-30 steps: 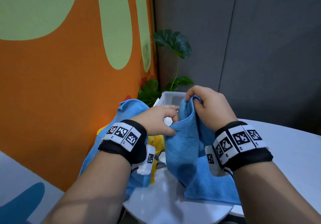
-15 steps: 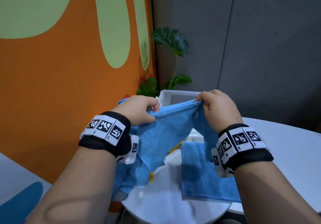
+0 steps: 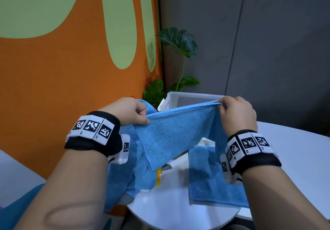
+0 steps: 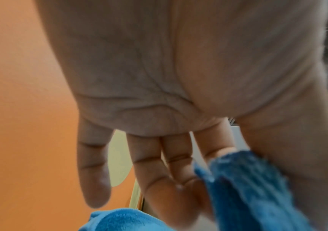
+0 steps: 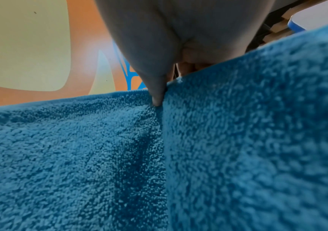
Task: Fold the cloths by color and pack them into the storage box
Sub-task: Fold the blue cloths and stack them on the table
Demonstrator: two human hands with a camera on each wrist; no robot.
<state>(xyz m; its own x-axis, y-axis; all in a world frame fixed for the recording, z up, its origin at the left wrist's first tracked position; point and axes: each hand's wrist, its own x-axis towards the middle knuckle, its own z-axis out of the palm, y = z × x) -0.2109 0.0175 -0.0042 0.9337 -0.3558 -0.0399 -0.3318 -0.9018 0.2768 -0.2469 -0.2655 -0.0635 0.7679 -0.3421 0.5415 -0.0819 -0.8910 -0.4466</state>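
Observation:
A blue cloth [image 3: 175, 131] hangs stretched in the air between my two hands, above the round white table [image 3: 171, 210]. My left hand [image 3: 141, 116] pinches its left top corner between thumb and forefinger; the other fingers [image 4: 94, 175] are straight. My right hand [image 3: 223, 105] pinches the right top corner [image 5: 159, 96]. A folded blue cloth [image 3: 210, 181] lies flat on the table under my right wrist. The clear storage box [image 3: 189, 98] stands just behind the held cloth. More blue cloth [image 3: 123, 181] is heaped at the left, with a bit of yellow cloth [image 3: 158, 177] showing under it.
An orange and green wall [image 3: 71, 69] runs close on the left. A potted plant [image 3: 176, 63] stands in the corner behind the box, before a grey partition [image 3: 267, 42]. The table's front edge curves just below the folded cloth.
My hands have drawn apart, left hand to the left and right hand to the right, and the bunched blue cloth is now pulled out taut along its top edge.

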